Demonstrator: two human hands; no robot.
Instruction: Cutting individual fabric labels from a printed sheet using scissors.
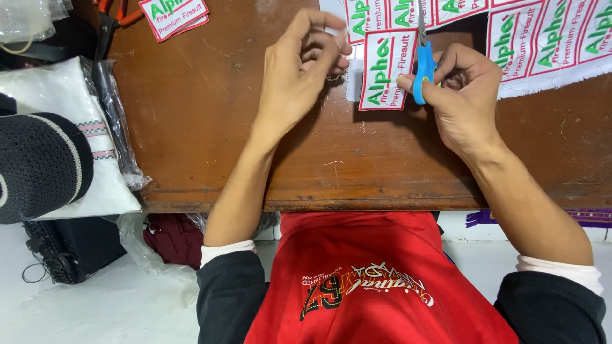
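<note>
Item: cutting of woven labels at a brown wooden table (210,127), recorded from a head-worn camera looking down. Right hand (462,95): closed around the blue handles of a pair of scissors (423,67), thumb and fingers threaded through the loops, the blades pointed away from the body and laid along the right edge of a label; the grip is judged suited to a straight cut along the red border. Left hand (299,70): fingers curled and pinched together at the left edge of the label strip (382,73), a white rectangle with red border and green and red lettering, joined at its top to further labels; the pinch is judged to keep the cloth taut against the blades, though exactly how much fabric is gripped cannot be told. Uncut label sheet (548,44): spread flat at the upper right, its frayed white edge toward the body. Finished labels (173,16): a small stack set apart at the upper left, clear of the cutting. At the far left, a dark knitted cap (38,165) is rested on folded white cloth in clear wrapping (83,127). Red garment (376,280): worn by the person, below the table edge.
</note>
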